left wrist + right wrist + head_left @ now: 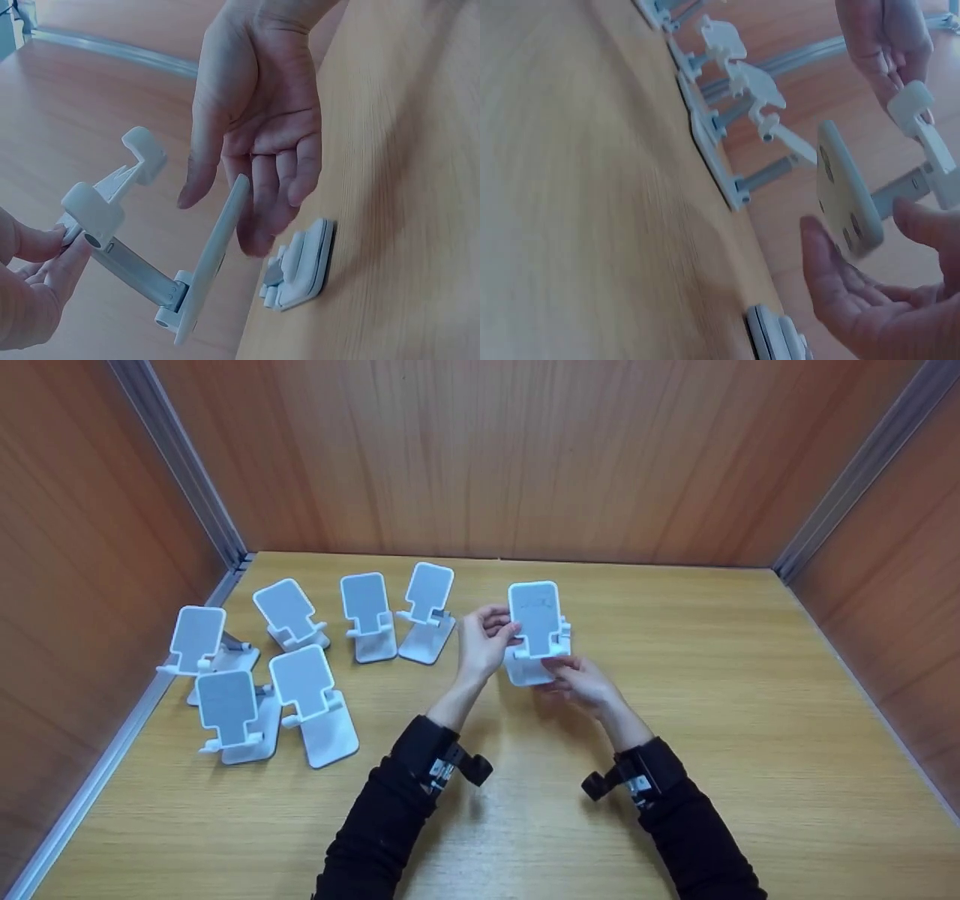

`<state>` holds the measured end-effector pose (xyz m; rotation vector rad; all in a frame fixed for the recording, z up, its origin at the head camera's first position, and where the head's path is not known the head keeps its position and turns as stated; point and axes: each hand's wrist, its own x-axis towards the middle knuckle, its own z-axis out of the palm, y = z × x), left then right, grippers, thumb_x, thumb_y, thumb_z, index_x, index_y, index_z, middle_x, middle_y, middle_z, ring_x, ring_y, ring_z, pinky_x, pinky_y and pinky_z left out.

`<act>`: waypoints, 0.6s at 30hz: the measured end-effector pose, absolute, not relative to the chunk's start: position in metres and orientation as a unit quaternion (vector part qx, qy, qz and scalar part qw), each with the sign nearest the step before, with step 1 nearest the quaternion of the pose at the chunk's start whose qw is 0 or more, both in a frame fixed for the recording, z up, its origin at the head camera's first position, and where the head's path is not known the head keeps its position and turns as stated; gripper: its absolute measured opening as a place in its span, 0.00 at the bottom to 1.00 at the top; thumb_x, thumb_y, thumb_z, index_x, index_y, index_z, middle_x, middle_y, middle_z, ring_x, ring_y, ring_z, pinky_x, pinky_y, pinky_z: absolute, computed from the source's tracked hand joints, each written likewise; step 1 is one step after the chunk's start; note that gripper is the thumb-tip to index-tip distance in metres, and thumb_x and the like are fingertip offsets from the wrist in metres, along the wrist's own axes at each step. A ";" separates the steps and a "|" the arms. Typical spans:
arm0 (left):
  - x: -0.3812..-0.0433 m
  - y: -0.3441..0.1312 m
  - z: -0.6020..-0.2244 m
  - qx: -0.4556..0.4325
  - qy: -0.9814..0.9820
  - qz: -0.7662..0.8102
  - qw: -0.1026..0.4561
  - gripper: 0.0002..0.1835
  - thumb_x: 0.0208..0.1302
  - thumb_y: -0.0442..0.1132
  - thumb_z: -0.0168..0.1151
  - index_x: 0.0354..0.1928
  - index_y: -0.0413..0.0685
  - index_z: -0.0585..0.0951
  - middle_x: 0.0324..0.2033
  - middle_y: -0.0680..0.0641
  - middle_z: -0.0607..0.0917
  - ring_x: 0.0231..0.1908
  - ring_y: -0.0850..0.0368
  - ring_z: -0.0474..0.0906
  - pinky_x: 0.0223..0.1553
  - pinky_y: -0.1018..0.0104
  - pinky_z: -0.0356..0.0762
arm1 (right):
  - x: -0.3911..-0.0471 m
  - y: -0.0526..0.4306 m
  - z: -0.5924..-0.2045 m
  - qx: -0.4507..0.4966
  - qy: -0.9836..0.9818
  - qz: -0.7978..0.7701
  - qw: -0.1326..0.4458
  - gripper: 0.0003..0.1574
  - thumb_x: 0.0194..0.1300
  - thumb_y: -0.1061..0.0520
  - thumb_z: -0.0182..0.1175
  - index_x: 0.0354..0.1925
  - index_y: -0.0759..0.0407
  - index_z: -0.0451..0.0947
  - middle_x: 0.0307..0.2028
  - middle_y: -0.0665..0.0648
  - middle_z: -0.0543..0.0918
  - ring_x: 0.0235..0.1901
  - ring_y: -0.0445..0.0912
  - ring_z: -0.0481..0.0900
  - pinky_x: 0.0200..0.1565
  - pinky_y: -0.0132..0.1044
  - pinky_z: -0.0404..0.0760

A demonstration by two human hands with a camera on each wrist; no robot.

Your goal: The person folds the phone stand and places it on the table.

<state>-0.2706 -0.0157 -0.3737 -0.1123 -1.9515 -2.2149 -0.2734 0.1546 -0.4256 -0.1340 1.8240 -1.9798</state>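
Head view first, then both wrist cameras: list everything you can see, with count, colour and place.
Unfolded stands: six, white with grey-blue faces, on the table's left side
Held stand: one, white with grey-blue face, between the hands
Folded stand: one, white, on the table, mostly hidden in the head view
Table: one, light wood colour, beneath the stands
Panels: three, brown wood grain, back, left and right
Corner strips: two, grey, where panels meet
Wrist devices: two, black, one per wrist
Sleeves: two, black, on both forearms
Left hand: one, bare, pinching the held stand's upper part
Right hand: one, bare, at the held stand's lower end; contact unclear
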 end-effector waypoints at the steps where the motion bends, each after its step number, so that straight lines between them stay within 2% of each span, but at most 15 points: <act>1: -0.268 -0.015 -0.374 -0.048 -0.657 -0.746 0.098 0.12 0.52 0.19 0.56 0.41 0.24 0.74 0.30 0.33 0.80 0.26 0.54 0.79 0.31 0.61 0.80 | -0.271 0.154 -0.426 -0.050 0.652 -0.722 0.226 0.26 0.67 0.61 0.44 0.57 0.78 0.56 0.38 0.60 0.78 0.32 0.48 0.79 0.43 0.41 0.77; 4: -0.262 -0.015 -0.374 -0.073 -0.653 -0.746 0.108 0.11 0.52 0.19 0.56 0.40 0.23 0.74 0.29 0.32 0.80 0.25 0.55 0.79 0.31 0.61 0.80 | -0.264 0.153 -0.428 -0.052 0.643 -0.729 0.229 0.26 0.66 0.63 0.45 0.57 0.78 0.55 0.34 0.58 0.78 0.29 0.48 0.80 0.39 0.39 0.79; 9: -0.250 -0.018 -0.375 -0.093 -0.664 -0.736 0.089 0.12 0.52 0.20 0.57 0.40 0.24 0.73 0.30 0.32 0.80 0.28 0.52 0.79 0.32 0.59 0.79 | -0.255 0.155 -0.433 -0.044 0.649 -0.725 0.225 0.27 0.64 0.65 0.48 0.58 0.76 0.56 0.43 0.65 0.76 0.33 0.51 0.79 0.43 0.41 0.77; 13: -0.243 -0.022 -0.373 -0.110 -0.700 -0.702 0.073 0.14 0.51 0.23 0.60 0.41 0.26 0.73 0.31 0.35 0.80 0.30 0.51 0.79 0.32 0.64 0.79 | -0.248 0.158 -0.432 -0.035 0.655 -0.724 0.216 0.28 0.62 0.66 0.49 0.58 0.76 0.56 0.49 0.71 0.71 0.34 0.51 0.78 0.40 0.37 0.78; 18: -0.235 -0.022 -0.370 -0.127 -0.765 -0.624 0.090 0.21 0.45 0.30 0.68 0.43 0.32 0.73 0.30 0.42 0.82 0.29 0.56 0.78 0.32 0.70 0.77 | -0.241 0.159 -0.428 -0.034 0.658 -0.724 0.204 0.27 0.62 0.66 0.50 0.57 0.76 0.57 0.49 0.71 0.71 0.33 0.49 0.78 0.38 0.35 0.78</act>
